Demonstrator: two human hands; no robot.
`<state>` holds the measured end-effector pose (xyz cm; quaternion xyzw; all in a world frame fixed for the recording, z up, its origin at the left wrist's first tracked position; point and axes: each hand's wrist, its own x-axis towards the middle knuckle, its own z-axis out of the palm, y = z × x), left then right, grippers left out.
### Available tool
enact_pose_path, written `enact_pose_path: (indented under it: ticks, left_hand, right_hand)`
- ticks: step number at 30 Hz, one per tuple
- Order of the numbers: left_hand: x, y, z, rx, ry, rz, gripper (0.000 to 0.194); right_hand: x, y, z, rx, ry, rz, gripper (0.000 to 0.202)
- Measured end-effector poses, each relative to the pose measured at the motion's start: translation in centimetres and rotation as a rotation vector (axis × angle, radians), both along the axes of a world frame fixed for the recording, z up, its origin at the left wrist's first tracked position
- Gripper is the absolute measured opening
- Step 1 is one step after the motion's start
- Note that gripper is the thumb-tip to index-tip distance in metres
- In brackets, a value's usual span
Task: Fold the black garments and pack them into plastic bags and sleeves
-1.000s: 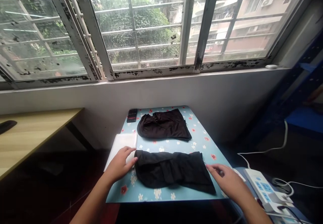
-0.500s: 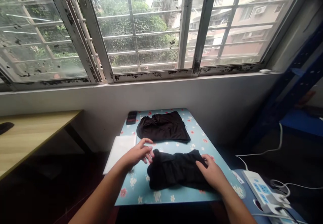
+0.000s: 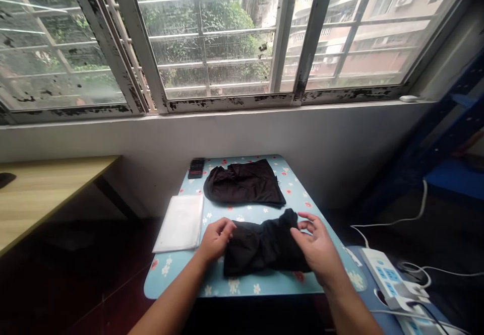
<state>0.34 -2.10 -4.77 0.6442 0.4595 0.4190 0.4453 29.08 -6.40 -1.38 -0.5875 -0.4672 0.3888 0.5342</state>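
A folded black cloth garment point(image 3: 264, 249) lies near the front of a small table with a blue floral top point(image 3: 219, 287). My left hand point(image 3: 215, 239) pinches the garment's upper left corner between thumb and fingers. At its right end, my right hand point(image 3: 319, 244) is open, fingers apart and thumb against or very close to the fabric. The upper right part of the garment is bunched up. Farther back lies a second dark garment point(image 3: 244, 184), flat and folded, with neither hand on it.
A white flat packet point(image 3: 179, 224) overhangs the table's left edge. A small dark blurred item point(image 3: 196, 169) sits at the back left. Right of the table are power strips point(image 3: 389, 274) with cables. A wooden desk point(image 3: 53, 189) stands left; a wall and window lie behind.
My left hand has come down and closed on the garment's left corner. The garment's left side looks flatter, and its upper right part is raised. My right hand's fingers have spread apart.
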Motion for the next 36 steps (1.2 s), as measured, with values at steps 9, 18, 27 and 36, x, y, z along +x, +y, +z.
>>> enact_pose_path:
  ticks: [9,18,27,36]
  left_hand:
    - [-1.8,1.3,-2.3,-0.01,-0.2,0.392,0.054]
    - [0.5,-0.2,-0.6,0.189,0.275,0.093,0.042]
    - [0.4,-0.5,1.1,0.082,0.526,0.051,0.041]
    - [-2.2,-5.6,1.1,-0.199,0.385,-0.05,0.075]
  right_hand:
    - [-13.8,-6.4,0.5,0.28,-0.455,1.14,0.029]
    - [-9.8,-6.5,-0.4,0.286,-0.751,0.54,0.011]
    - [-8.7,-6.6,-2.5,0.114,-0.873,0.452,0.02]
    - [-6.3,-6.8,-2.8,0.1,-0.939,0.441,0.025]
